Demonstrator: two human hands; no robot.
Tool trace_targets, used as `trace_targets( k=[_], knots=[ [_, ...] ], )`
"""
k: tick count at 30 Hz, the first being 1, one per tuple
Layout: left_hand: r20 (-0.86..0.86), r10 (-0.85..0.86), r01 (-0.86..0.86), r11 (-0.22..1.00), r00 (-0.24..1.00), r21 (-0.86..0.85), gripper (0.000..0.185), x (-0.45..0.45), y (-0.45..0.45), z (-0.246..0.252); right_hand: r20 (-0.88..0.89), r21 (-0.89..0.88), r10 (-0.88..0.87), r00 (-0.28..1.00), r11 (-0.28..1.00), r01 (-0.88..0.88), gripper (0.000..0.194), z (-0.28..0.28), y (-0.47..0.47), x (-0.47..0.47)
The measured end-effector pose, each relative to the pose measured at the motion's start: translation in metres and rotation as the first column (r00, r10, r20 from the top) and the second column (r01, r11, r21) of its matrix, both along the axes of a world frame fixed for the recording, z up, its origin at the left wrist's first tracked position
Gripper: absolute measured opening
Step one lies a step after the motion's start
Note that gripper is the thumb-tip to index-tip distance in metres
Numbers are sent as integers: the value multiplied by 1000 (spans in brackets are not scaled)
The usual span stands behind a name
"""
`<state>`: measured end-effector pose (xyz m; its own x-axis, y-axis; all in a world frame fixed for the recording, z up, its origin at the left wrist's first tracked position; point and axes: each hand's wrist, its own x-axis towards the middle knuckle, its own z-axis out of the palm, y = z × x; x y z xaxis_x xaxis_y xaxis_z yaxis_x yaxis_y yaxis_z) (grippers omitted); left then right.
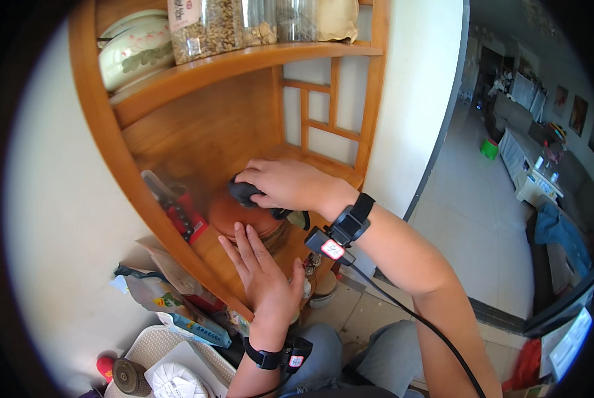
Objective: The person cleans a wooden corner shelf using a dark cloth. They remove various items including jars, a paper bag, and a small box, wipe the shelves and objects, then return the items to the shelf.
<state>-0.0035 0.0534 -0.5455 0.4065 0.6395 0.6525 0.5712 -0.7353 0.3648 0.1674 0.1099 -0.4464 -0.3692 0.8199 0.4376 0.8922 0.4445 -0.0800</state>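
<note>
My right hand (287, 185) grips a bunched dark cloth (245, 191) against the top of a round reddish-brown pot or lidded container (227, 211). Spread fingers of my left hand (264, 278) touch the near edge of that container, holding nothing. It stands on a wooden shelf board (217, 258), and its far side blurs into shadow. To its left lie a red packet (192, 219) and a string of dark beads (180, 219). Beside my right wrist, a greenish piece with a dark edge (299, 219) shows; I cannot tell what it is.
The upper shelf (247, 62) holds a painted ceramic vessel (137, 54) and jars of dried goods (207, 30). The cabinet's left post (127, 184) stands close to my left arm. Below are bags (177, 298) and a woven basket (145, 343). A cable (416, 318) trails from my right wrist.
</note>
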Motion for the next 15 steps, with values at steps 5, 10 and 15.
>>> trace_targets(
  k=[5,10,15],
  knots=[
    [55,-26,29,999,998,-43,92,0,-1,0,-126,26,-155,980,987,159,38,-1,-4,9],
    [55,-39,41,998,998,-39,92,-1,-1,-1,-145,27,-195,970,979,201,26,-11,-41,-3],
    [14,8,-8,1000,1000,-24,89,1,0,-2,-119,150,68,991,988,-49,29,-14,-49,-19]
  ],
)
